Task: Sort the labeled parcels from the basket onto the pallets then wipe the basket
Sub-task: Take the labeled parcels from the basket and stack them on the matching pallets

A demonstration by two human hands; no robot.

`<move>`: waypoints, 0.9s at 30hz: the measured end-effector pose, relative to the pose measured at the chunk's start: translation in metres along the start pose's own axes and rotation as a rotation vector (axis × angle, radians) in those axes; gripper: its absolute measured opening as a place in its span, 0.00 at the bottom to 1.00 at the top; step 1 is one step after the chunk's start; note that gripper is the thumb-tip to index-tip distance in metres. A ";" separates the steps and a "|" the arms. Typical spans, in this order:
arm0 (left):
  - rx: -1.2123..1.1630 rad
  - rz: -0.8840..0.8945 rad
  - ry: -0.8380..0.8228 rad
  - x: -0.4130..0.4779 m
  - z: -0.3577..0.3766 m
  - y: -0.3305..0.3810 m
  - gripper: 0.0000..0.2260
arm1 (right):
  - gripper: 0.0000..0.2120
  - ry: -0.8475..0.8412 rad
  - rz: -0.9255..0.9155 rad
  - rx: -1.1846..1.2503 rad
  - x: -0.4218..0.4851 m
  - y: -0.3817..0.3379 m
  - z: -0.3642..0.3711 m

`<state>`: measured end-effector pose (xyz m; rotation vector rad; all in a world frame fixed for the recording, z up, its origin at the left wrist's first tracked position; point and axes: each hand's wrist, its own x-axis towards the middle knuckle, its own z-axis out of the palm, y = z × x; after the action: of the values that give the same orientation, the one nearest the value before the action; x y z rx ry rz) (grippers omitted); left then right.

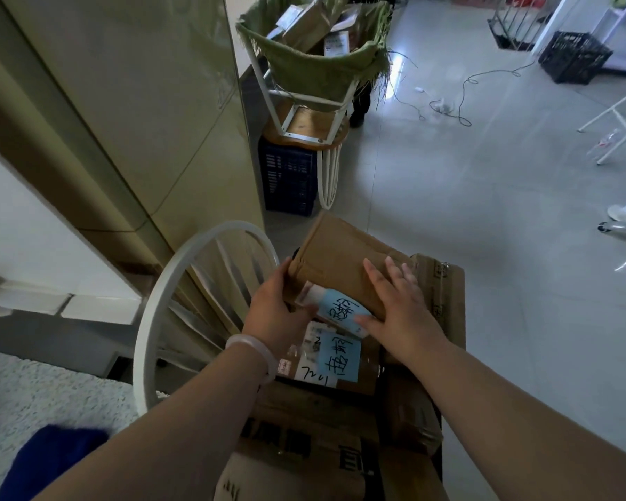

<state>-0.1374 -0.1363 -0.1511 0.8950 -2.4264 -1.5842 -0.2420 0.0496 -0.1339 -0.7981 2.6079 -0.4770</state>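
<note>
Farthest back on the grey floor (485, 211), a green-lined basket (315, 74) holding parcels stands on a stool (304, 124). Nearer, a stack (322, 414) of boxes carries the top parcel (340, 262). The left hand (271, 312) grips the parcel's left edge, fingers curled round it. The right hand (402, 309) lies flat on top, fingers straight and apart, its thumb seemingly touching the blue label (340, 312).
</note>
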 end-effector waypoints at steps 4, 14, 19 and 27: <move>0.116 0.157 0.094 -0.010 -0.010 0.029 0.41 | 0.41 0.104 0.021 0.182 -0.011 -0.001 -0.013; 0.026 0.167 0.049 -0.070 0.023 0.063 0.57 | 0.25 0.005 0.134 0.736 -0.061 -0.011 -0.042; 0.044 0.224 0.055 -0.098 0.030 0.069 0.54 | 0.25 -0.063 0.152 0.797 -0.091 -0.010 -0.046; -0.015 0.222 0.159 -0.146 0.012 0.065 0.55 | 0.40 -0.039 -0.160 0.518 -0.117 -0.026 -0.046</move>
<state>-0.0488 -0.0312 -0.0684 0.6914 -2.3093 -1.3959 -0.1600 0.1073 -0.0543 -0.8195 2.2328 -1.1109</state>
